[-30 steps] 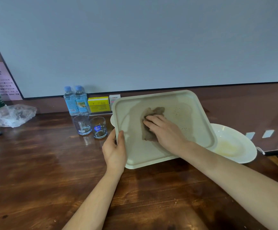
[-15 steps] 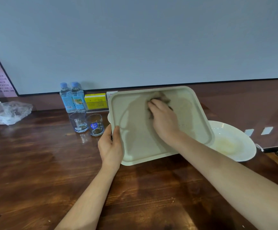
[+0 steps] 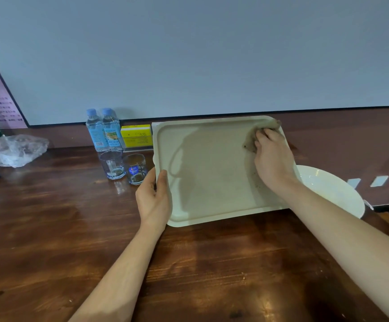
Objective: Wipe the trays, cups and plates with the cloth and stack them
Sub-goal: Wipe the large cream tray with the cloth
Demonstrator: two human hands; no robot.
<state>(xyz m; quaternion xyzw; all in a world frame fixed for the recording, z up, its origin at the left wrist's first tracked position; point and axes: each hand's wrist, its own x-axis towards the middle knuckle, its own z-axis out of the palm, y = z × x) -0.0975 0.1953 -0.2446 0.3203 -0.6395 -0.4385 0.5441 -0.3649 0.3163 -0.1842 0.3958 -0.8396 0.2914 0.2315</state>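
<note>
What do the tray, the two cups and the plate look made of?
The tray is likely matte cream plastic, with a moulded rim. The cups are clear glass, see-through with thick bases. The plate is probably glazed white ceramic, showing glossy highlights.

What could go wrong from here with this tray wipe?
1. The left hand grips the tray by its left edge alone while the right hand pushes the cloth in the far right corner; the tray may twist or slip.
2. The tray's right edge overlaps the plate; crumbs by that edge may drop onto it.
3. Two glasses stand close beside the left hand; a shift could knock them.
</note>
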